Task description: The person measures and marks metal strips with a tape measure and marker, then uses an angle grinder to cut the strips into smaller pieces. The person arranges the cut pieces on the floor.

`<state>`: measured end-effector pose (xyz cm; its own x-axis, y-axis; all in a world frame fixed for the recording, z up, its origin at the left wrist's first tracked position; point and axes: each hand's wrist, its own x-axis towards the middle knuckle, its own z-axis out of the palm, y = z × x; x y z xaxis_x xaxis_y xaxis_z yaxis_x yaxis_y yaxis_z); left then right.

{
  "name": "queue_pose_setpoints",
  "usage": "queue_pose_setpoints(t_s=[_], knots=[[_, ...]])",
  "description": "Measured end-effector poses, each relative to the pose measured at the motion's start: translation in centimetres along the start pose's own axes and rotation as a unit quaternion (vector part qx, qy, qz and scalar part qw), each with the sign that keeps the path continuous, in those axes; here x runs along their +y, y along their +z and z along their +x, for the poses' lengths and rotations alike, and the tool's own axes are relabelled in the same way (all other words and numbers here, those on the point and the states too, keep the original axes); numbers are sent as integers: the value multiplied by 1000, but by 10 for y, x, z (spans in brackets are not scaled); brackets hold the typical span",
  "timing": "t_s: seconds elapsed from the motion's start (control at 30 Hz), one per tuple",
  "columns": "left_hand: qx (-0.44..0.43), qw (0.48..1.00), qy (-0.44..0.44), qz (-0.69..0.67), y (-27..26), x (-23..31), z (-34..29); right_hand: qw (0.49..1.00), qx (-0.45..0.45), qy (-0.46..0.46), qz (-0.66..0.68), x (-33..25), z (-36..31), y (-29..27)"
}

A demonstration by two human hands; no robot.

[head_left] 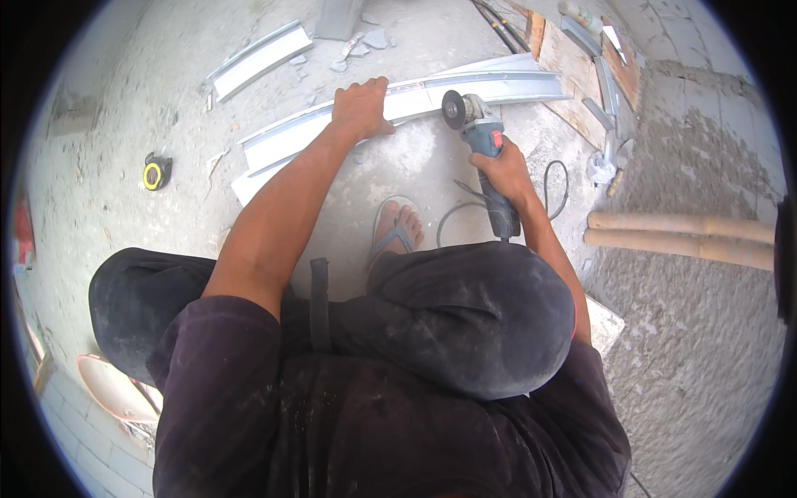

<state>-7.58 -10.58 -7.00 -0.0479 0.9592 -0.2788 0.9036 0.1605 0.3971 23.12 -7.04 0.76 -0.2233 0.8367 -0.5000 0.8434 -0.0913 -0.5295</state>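
My right hand (505, 173) is wrapped round the body of an angle grinder (501, 207), blue-grey with a red switch. The grinder's dark disc (453, 109) stands close to the near edge of a long white metal channel (465, 90); I cannot tell whether the two touch. Left of the disc, my left hand (361, 108) grips the channel, its fingers over the far edge and the thumb on the near side. The channel lies across the floor in front of my sandalled foot (397, 228). Another pale strip shows partly beneath it.
A shorter channel piece (259, 60) lies farther off, near broken grey chips (376, 38). A tape measure (155, 172) rests at left. The grinder's cord (558, 187) loops at right, near wooden boards (573, 87), metal offcuts and two tan poles (681, 235). A basin (116, 388) stands behind left.
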Motion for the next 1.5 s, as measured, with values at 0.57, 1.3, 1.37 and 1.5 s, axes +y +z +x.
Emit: queue_pose_setpoints(t_s=[0.57,1.3,1.37,1.5], knots=[[-39,998,-40,-2,-14,15,-6,997,41,24,61,-10,-15,-15],[180,980,58,65,9,29,-40,999,18,-47,15,-28,4,-18],[192,977,62,63,11,28,-40,999,12,-39,20,-29,6,-19],[195,977,65,55,10,29,-41,999,17,-39,12,-27,9,-19]])
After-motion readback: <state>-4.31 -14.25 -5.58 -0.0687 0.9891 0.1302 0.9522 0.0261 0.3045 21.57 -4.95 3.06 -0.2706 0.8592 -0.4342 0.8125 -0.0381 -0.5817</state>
